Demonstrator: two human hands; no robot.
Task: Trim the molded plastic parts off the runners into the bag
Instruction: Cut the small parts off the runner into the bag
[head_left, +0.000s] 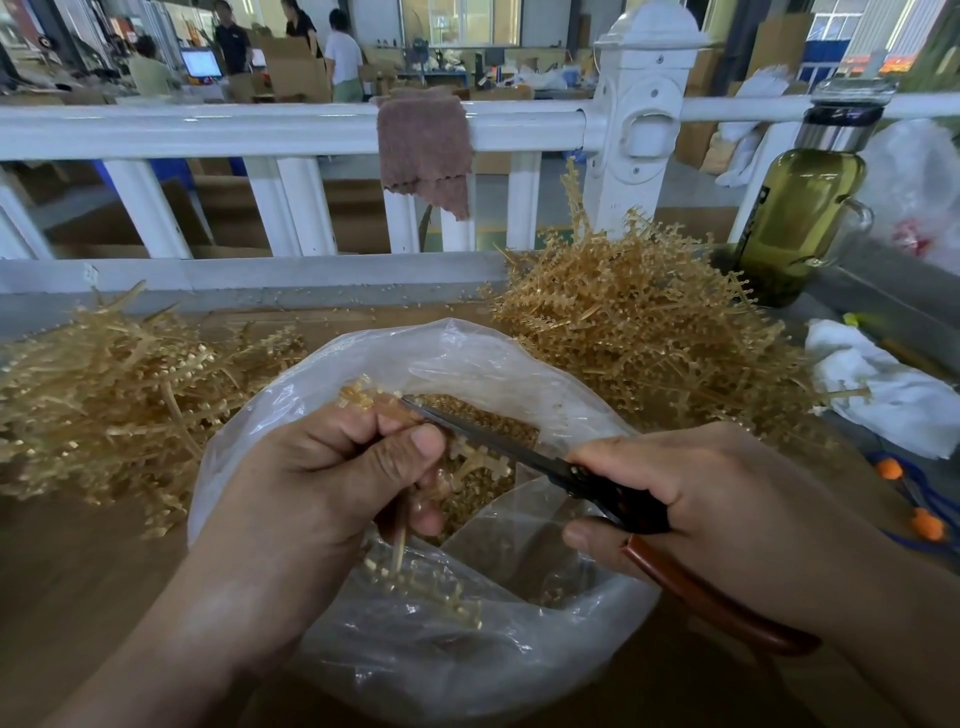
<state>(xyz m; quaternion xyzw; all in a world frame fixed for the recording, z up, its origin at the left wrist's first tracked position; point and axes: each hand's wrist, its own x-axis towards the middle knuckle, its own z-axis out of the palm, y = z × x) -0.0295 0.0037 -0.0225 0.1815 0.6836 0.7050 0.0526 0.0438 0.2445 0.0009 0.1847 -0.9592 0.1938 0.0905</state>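
Holding a tan runner (470, 460) over the open mouth of the clear bag (467, 660): left hand (332, 478), grip clamped on it, thumb on top. Right hand (727, 499) grip clamped round the handles of the snips (519, 452), which have dark blades and a brown handle. The blade tip sits at the runner's upper end, above the bag. Can't tell if the blades are apart or together.

Loose cut parts (498, 415) lie inside the bag. The bag sits mid-bench on the brown bench (78, 582), between a left runner pile (104, 400) and a taller right runner pile (649, 332).

Right side of the bench: green bottle (795, 218) with a steel collar, upright behind the right pile. A crumpled white cloth (883, 395) lies nearer, and a blue cord with orange beads (927, 525) sits at the edge.

Behind the bench is a white railing (208, 130) with a brown rag (423, 145) draped over its top rail. Beyond it is a workshop hall with cardboard boxes (298, 73), people standing near a lit screen (200, 63) at far left, and windows at the back.
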